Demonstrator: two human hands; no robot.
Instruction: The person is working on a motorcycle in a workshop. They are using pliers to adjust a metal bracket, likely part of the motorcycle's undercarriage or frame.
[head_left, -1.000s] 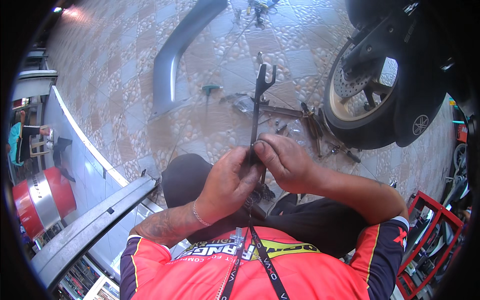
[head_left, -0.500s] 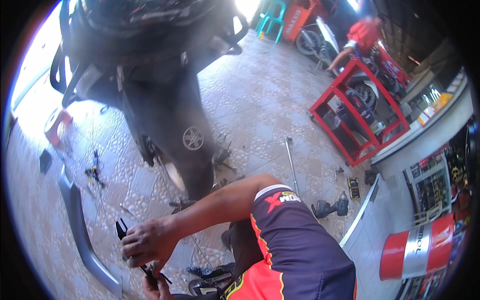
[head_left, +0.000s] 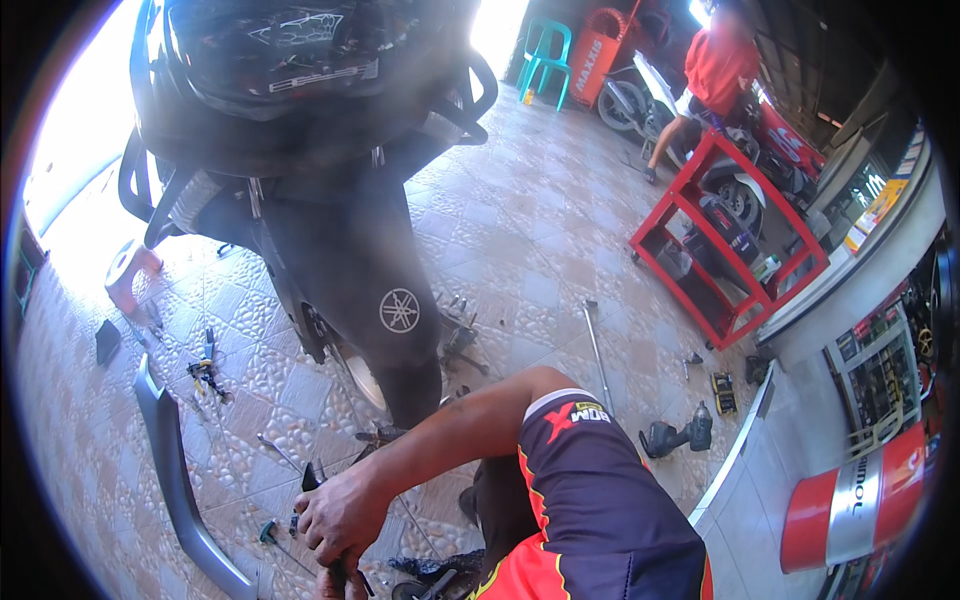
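My right hand (head_left: 343, 512) is closed on a dark metal bracket (head_left: 314, 477), whose forked tip pokes out above the fingers at the lower middle. My left hand (head_left: 332, 582) is low at the bottom edge, mostly hidden under the right, with fingers wrapped round the lower part of that same bracket. Beside them a green-handled T-wrench (head_left: 270, 534) lies on the tiled floor, with a long grey body panel (head_left: 180, 480) to the left. Just beyond stands a big black scooter (head_left: 345, 240) with its front wheel partly showing.
A co-worker in red (head_left: 710, 70) is by a motorbike at back right, behind a red metal frame (head_left: 700, 320). A drill (head_left: 678, 435), long bar (head_left: 598, 350) and red drum (head_left: 810, 525) are at right. A stool (head_left: 135, 270) and pliers (head_left: 205, 365) are at left; a green chair (head_left: 545, 55) behind.
My view has swung up and right onto the scooter and shop. The bracket has moved lower, still in both hands. The co-worker has straightened slightly and shifted.
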